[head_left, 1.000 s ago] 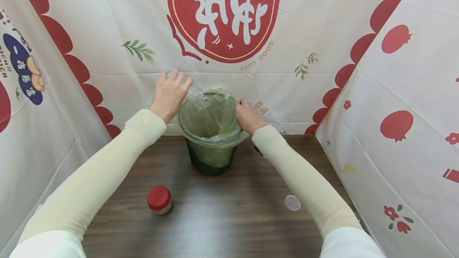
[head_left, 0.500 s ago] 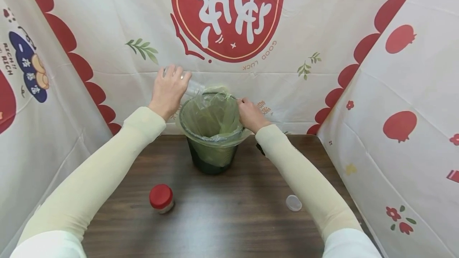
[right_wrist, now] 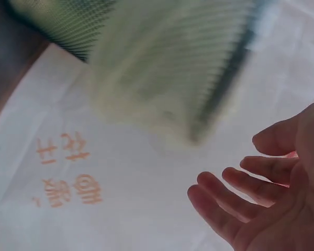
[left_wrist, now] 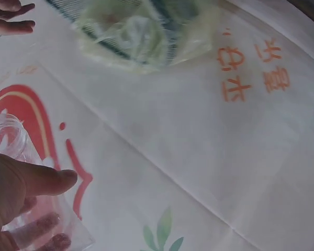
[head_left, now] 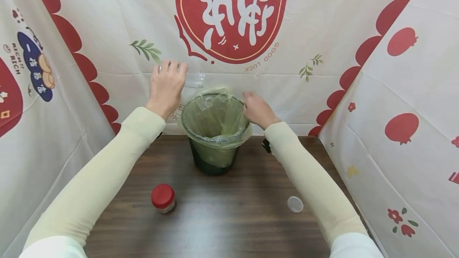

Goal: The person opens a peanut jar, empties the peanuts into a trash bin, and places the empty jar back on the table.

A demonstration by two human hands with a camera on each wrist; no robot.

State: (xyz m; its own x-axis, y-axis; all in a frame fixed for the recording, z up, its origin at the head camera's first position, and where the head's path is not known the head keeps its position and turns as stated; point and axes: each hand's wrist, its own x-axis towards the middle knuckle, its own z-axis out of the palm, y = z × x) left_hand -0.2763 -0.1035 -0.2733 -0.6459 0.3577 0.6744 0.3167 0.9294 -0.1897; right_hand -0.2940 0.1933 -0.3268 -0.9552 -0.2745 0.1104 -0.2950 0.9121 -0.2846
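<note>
A clear plastic bottle lies on its side in the air above the far left rim of the bin, its open mouth pointing toward the bin. The left hand grips it, fingers and thumb curled round its body; the left wrist view shows the thumb pressed on the clear wall. The right hand sits just beside the bin's right rim, fingers loosely bent and spread, holding nothing. The bin, lined with a green bag, stands at the far edge of the wooden table. Near the front edge are 1 red-lidded jar at left and 1 clear cap at right.
</note>
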